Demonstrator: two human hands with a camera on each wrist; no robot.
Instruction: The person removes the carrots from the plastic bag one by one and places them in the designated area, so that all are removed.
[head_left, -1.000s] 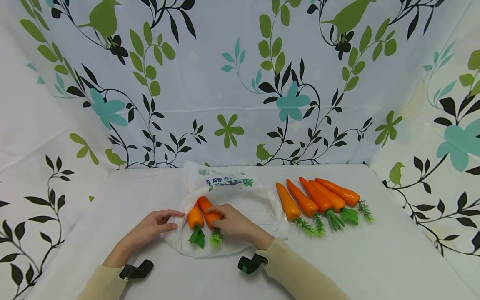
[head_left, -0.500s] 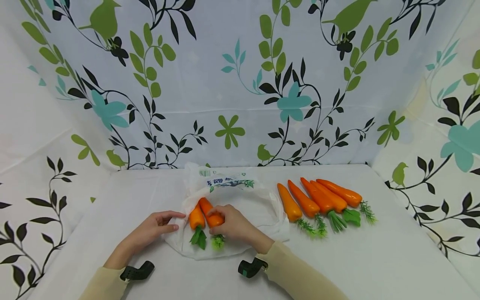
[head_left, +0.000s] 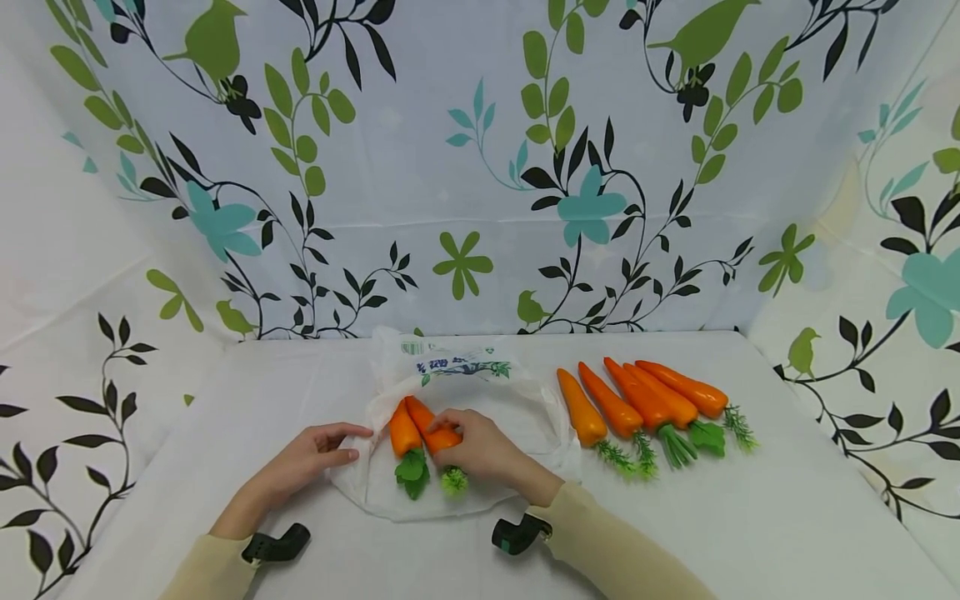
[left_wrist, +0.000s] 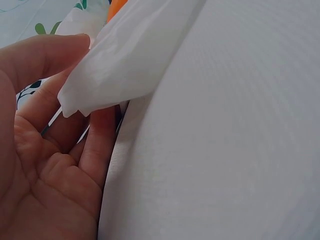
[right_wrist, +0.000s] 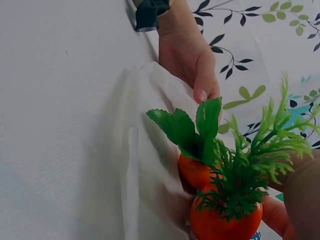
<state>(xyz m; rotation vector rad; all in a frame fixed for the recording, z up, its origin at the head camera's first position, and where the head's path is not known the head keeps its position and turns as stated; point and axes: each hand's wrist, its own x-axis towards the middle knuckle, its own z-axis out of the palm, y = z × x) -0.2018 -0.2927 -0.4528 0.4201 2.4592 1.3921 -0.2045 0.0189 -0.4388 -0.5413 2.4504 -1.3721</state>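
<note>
A white plastic bag (head_left: 517, 417) with blue and green print lies on the white table, its mouth facing the person. Two toy carrots, a left carrot (head_left: 405, 433) with broad green leaves (right_wrist: 180, 127) and a right carrot (head_left: 427, 421) with feathery greens (head_left: 454, 482), lie side by side in its left part, tips away from the person. My right hand (head_left: 480, 446) grips the right carrot from its right side. At the bag's left edge, my left hand (head_left: 311, 454) holds the thin plastic (left_wrist: 117, 65) between thumb and fingers. The right fingertips are partly hidden behind the greens in the right wrist view.
To the right of the bag, several toy carrots lie in a fanned row, the nearest carrot (head_left: 581, 408) close to the bag's edge. A patterned curtain (head_left: 450, 167) hangs behind the table and along both sides.
My right hand and both carrots in the bag have shifted slightly to the right, and the right carrot lies more slanted. The left hand stays at the bag's edge.
</note>
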